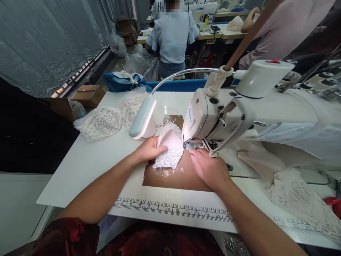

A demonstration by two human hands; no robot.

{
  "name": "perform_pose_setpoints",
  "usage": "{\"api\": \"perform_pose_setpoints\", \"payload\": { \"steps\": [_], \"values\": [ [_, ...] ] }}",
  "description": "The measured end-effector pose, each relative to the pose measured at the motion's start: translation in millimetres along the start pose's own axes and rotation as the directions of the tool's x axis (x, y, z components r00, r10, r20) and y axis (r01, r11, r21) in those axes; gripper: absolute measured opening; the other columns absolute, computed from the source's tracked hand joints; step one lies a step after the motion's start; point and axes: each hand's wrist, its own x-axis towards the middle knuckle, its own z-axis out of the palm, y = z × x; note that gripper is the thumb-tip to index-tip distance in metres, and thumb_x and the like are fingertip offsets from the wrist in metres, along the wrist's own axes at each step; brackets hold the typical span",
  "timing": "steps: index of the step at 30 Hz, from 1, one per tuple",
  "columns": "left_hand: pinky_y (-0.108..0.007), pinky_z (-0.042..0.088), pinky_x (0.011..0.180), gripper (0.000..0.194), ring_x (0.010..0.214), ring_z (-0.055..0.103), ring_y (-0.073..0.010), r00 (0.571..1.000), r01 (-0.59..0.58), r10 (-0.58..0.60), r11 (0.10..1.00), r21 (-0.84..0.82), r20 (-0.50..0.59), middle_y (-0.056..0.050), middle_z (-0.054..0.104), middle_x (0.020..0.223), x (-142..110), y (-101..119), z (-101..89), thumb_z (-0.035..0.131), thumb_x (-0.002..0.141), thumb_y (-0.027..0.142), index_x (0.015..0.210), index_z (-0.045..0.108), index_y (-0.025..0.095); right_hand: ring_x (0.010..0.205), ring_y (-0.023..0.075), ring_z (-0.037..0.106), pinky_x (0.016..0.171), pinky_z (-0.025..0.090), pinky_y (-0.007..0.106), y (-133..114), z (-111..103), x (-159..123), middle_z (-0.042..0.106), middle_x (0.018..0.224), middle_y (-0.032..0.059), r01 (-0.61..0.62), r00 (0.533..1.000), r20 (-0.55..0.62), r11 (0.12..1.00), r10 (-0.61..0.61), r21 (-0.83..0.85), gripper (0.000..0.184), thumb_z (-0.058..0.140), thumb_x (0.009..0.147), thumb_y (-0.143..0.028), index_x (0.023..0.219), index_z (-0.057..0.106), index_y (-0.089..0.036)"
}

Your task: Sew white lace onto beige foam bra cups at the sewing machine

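Observation:
My left hand (149, 149) is closed on the left side of a white lace bra cup (170, 153), thumb on top and fingers hidden underneath. The cup's right edge lies at the needle area of a white sewing machine (204, 115). Just right of the needle, my right hand (209, 167) rests low on the brown plate (170, 177). Its fingers are bent and pressed together near the presser foot; what they hold, if anything, is hidden. A lamp head (144, 119) on a bendy metal neck lights the cup from the left.
More lace cups (99, 122) lie at the table's left. Lace fabric (301, 199) drapes over the right side, and a ruler strip (173, 209) runs along the front edge. Cardboard boxes (89, 95) stand beyond the left edge. Two people sit further back.

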Motion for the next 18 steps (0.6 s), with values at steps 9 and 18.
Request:
{"api": "perform_pose_setpoints", "payload": {
  "steps": [9,18],
  "values": [
    [-0.024,0.043,0.055,0.022,0.059,0.058,-0.015,0.995,0.078,-0.087,0.976,-0.203,-0.037,-0.002,0.062,0.067,-19,-9,-3.7,0.064,0.069,0.028,0.083,0.061,0.012,0.073,0.0216,0.062,0.052,0.032,0.028,26,-29,3,0.068,0.081,0.0072,-0.16,0.966,0.191,0.983,0.174,-0.089,0.024,0.049,0.088,-0.033,0.085,0.068,-0.019],
    [-0.02,0.047,0.054,0.046,0.075,0.065,-0.0163,0.817,0.363,-0.158,0.888,-0.283,0.554,-0.011,0.069,0.091,-114,-13,1.1,0.061,0.08,0.057,0.09,0.066,0.012,0.082,0.024,0.062,0.058,0.038,0.031,42,-33,-10,0.066,0.095,0.0078,-0.023,0.925,0.377,0.999,0.038,-0.044,0.018,0.051,0.086,-0.024,0.095,0.065,-0.019]
  ]
}}
